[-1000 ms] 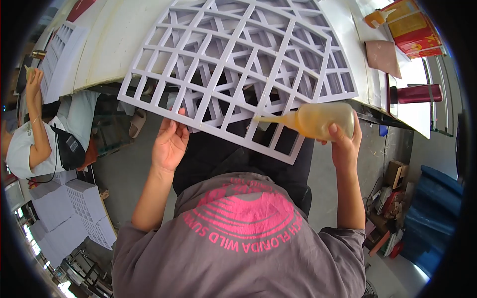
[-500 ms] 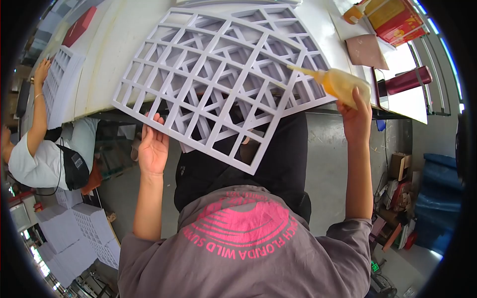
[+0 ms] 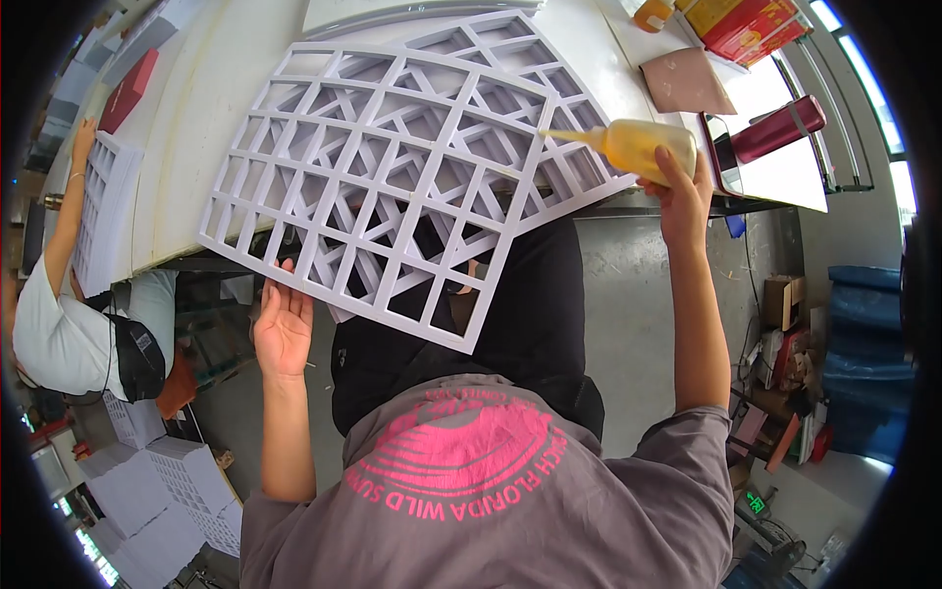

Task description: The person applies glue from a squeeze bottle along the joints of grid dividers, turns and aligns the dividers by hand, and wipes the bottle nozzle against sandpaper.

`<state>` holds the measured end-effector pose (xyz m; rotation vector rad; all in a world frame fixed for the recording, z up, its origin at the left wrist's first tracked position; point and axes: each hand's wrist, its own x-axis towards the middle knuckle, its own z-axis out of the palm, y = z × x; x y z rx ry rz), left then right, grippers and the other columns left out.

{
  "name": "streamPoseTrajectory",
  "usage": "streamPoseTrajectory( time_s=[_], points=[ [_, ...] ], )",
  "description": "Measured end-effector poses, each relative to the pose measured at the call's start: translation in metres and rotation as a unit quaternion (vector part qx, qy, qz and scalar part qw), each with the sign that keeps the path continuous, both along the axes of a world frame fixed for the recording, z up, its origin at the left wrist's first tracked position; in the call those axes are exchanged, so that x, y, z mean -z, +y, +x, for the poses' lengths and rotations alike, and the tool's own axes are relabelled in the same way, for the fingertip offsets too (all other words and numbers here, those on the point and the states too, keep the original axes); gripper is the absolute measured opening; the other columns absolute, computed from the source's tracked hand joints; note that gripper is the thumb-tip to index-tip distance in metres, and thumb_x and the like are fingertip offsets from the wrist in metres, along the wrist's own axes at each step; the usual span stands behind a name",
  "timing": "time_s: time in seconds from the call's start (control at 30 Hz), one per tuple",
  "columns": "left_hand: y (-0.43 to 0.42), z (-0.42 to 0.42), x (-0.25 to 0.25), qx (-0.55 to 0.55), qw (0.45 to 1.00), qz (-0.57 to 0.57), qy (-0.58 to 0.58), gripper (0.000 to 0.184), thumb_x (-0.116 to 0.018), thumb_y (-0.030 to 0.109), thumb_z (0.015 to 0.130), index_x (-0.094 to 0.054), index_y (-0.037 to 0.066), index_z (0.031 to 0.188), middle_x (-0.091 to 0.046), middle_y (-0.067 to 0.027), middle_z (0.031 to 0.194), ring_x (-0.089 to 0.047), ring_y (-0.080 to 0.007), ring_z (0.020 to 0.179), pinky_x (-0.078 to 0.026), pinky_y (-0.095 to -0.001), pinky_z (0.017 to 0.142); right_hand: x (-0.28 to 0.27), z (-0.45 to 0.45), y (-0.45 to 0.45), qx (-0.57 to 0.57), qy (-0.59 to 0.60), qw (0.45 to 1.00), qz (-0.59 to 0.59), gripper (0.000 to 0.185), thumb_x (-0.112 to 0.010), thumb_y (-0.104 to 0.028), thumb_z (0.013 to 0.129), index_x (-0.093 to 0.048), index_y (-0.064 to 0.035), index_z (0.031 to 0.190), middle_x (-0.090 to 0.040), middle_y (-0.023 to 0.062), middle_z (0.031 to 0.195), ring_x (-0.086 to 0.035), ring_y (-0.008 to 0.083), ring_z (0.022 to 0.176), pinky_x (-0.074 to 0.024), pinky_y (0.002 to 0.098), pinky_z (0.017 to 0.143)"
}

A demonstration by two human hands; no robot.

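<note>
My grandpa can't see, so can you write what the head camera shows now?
A person's right hand holds a yellowish squeeze bottle, its nozzle pointing toward a white lattice panel. The left hand, palm up, is at the panel's near edge. More latticework lies beneath, partly on a white table.

The upper lattice panel (image 3: 422, 202) hid much of the lower panel (image 3: 579, 204). The top edge cut off the red carton (image 3: 751, 34) and orange bottle (image 3: 653, 15), and a co-worker's (image 3: 64, 329) black bag (image 3: 140, 365) bore markings (image 3: 146, 343) too small to read
</note>
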<state>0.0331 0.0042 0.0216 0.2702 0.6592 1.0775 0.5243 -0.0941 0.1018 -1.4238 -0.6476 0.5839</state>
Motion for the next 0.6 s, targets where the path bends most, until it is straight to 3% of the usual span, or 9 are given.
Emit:
streamPoseTrajectory(
  time_s=[0.27,0.53,0.6],
  points=[
    [0.007,-0.007,0.007,0.045,0.998,0.021,-0.039,0.036,-0.04,0.013,0.097,-0.041,0.007,0.132,-0.047,-0.0067,0.133,-0.049,-0.0217,0.118,-0.044,-0.0382,0.098,-0.01,-0.076,-0.073,-0.065,0.064,0.993,-0.07,0.044,-0.07,-0.023,0.075,-0.049,0.0017,0.106,-0.061,0.0109,0.082,-0.059,0.0167,0.059,-0.0418,0.0254,0.05],
    [0.009,-0.006,0.007,0.046,0.997,0.025,-0.049,0.036,-0.038,0.012,0.097,-0.041,0.006,0.132,-0.047,-0.0075,0.133,-0.049,-0.0224,0.118,-0.044,-0.0408,0.098,0.007,-0.121,-0.122,-0.128,0.193,0.964,-0.131,0.052,-0.075,-0.022,0.071,-0.046,0.001,0.108,-0.059,0.0091,0.082,-0.06,0.0161,0.064,-0.047,0.0252,0.049],
    [0.009,-0.007,0.008,0.041,0.999,0.015,-0.029,0.036,-0.038,0.014,0.097,-0.041,0.007,0.133,-0.047,-0.0075,0.134,-0.048,-0.022,0.119,-0.043,-0.0403,0.099,0.007,-0.115,-0.125,-0.168,0.268,0.937,-0.147,0.051,-0.07,-0.027,0.076,-0.047,0.0017,0.11,-0.061,0.0121,0.087,-0.062,0.0178,0.065,-0.0495,0.0265,0.05]
  ],
)
